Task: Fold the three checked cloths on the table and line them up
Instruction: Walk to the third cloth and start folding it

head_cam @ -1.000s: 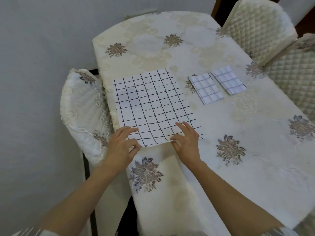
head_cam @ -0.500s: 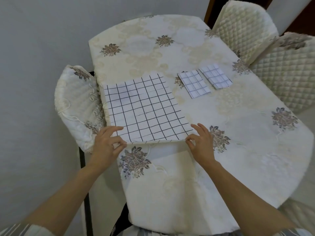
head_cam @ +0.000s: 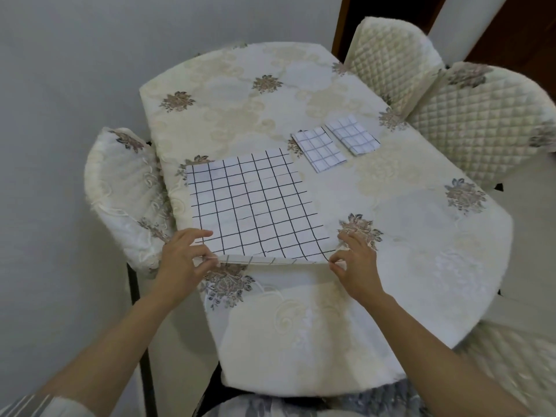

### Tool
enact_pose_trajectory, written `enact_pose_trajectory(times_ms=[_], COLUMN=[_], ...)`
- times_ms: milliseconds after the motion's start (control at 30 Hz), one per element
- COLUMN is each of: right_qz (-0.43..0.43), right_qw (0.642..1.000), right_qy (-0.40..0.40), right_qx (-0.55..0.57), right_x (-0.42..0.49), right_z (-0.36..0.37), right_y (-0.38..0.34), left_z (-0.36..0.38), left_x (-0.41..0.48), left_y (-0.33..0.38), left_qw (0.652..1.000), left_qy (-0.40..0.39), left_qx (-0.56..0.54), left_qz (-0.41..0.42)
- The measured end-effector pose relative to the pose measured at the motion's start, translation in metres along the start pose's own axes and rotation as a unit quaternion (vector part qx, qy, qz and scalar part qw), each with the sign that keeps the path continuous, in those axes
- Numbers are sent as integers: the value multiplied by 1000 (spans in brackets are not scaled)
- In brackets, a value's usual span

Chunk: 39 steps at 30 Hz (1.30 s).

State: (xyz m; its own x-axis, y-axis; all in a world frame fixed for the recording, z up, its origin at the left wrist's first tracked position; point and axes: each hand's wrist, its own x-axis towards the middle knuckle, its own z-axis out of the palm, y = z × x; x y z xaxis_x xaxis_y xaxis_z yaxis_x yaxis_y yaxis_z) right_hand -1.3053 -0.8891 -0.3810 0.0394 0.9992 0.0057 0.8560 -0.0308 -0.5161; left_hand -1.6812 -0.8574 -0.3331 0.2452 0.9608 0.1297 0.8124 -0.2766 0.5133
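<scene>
The big checked cloth [head_cam: 252,203] lies flat on the desk [head_cam: 421,236], its near edge lifted a little. The left hand [head_cam: 183,260] and right hand [head_cam: 355,263] each pinch a near corner. Best lift both evenly and lay them onto the far corners.

Cream floral tablecloth [head_cam: 301,94], chairs all round

Two quilted chairs [head_cam: 394,64] [head_cam: 487,121] sit at the far right of the surface, an embroidered one [head_cam: 120,191] on the left, plain grey wall [head_cam: 66,70] behind.
</scene>
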Motion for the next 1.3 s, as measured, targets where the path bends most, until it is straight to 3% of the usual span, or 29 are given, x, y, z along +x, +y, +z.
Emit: enact_pose_trajectory(times_ms=[167,633,1300], right_qz=[9,16,73], right_qw=[1000,988,986], right_qy=[-2,120,121], right_qx=[15,96,90], right_x=[7,79,217], right_z=[2,-21,-10], right_y=[-7,-66,-98], left_z=[-13,-51,-47], left_x=[-9,32,182], left_y=[-10,-51,-113], left_qw=[1000,994,993], left_qy=[8,93,85], left_qx=[13,8,-6], left_qz=[-18,-56,-85])
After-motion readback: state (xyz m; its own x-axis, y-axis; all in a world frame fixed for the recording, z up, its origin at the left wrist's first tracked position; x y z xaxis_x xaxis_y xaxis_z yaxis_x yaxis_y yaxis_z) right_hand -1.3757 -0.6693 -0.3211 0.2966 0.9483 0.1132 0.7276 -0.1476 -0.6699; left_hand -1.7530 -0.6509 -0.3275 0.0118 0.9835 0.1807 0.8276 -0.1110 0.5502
